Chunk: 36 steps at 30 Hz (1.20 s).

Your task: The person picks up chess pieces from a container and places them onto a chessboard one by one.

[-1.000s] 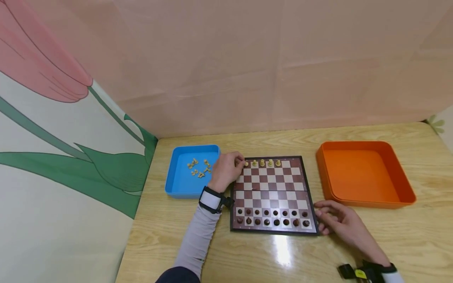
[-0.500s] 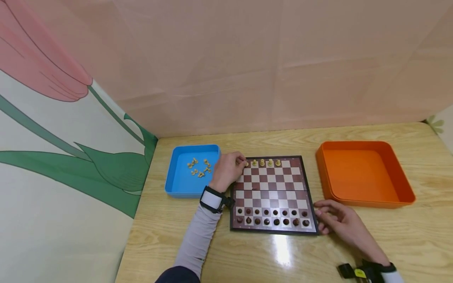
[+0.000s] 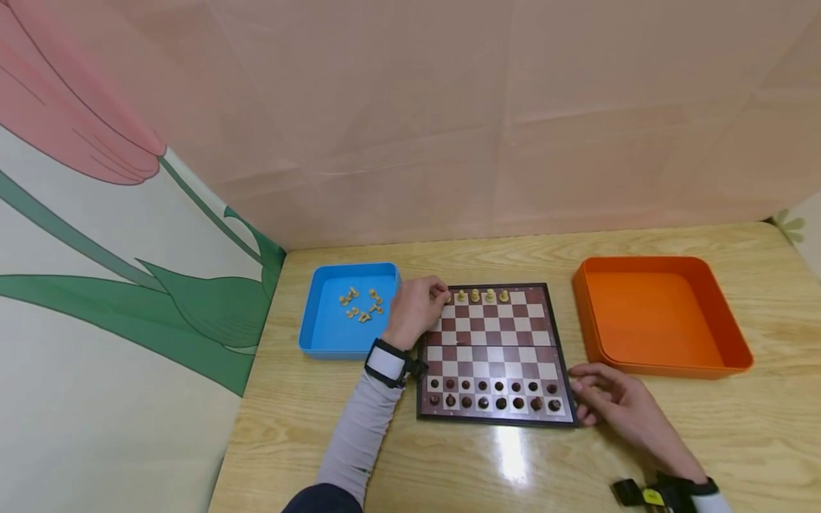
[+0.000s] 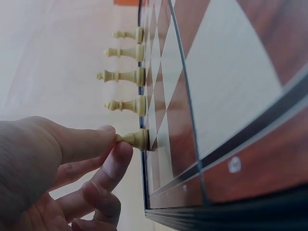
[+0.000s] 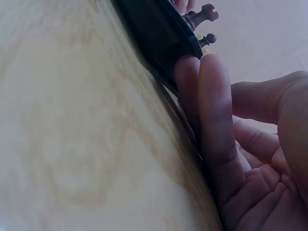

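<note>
With thumb and index finger, my left hand (image 3: 413, 311) pinches the head of a cream chess piece (image 4: 138, 139). The piece's base is right at the board surface, at the left end of the far row; its top is hidden by the fingertips. Several other cream chess pieces (image 3: 475, 295) stand upright to its right on the chessboard (image 3: 491, 324). My right hand (image 3: 618, 405) lies beside the board's near right corner. In the right wrist view its extended fingers (image 5: 215, 101) touch the dark side of the board.
Two rows of dark chess pieces (image 3: 501, 403) stand along the board's near side. A blue tray (image 3: 321, 336) on the left holds several loose cream pieces (image 3: 365, 316). An orange tray (image 3: 654, 313) stands at the right, just behind the right hand. A wall rises behind the wooden table (image 3: 513, 249).
The left hand has shifted slightly to the right with the pinched cream piece. The right hand and the board have stayed in place.
</note>
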{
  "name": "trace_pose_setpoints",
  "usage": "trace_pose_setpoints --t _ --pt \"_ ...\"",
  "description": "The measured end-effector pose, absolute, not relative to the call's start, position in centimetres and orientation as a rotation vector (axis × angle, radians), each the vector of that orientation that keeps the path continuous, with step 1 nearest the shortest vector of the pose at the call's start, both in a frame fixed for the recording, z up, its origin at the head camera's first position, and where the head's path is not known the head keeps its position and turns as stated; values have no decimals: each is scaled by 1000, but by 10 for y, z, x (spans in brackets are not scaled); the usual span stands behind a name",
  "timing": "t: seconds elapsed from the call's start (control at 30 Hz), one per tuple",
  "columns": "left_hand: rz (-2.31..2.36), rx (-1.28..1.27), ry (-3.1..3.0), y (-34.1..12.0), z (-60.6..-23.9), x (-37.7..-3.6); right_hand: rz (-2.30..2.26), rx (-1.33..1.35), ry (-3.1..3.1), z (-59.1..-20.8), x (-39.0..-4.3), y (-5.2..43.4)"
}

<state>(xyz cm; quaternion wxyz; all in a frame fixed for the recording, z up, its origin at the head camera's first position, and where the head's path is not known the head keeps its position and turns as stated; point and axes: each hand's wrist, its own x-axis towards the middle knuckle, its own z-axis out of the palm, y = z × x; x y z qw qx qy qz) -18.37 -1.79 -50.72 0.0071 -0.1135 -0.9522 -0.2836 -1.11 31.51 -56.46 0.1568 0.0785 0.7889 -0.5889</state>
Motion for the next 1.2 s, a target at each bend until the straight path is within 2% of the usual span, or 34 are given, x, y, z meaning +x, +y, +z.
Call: trace_pose_setpoints --t 0.4,0.7,0.93,1.2 --pt "-880 -368 -2981 -19 -509 -183 -1655 222 2285 -568 -12 315" --pt "-938 -378 -2983 -26 -490 -177 -1645 224 2284 -568 -11 315" --pt "-1064 -318 -2928 -50 -464 -172 -1657 205 2291 -568 -11 316" --pt "-1127 -166 -2883 -94 -455 -173 -1666 188 2286 -570 -11 316"
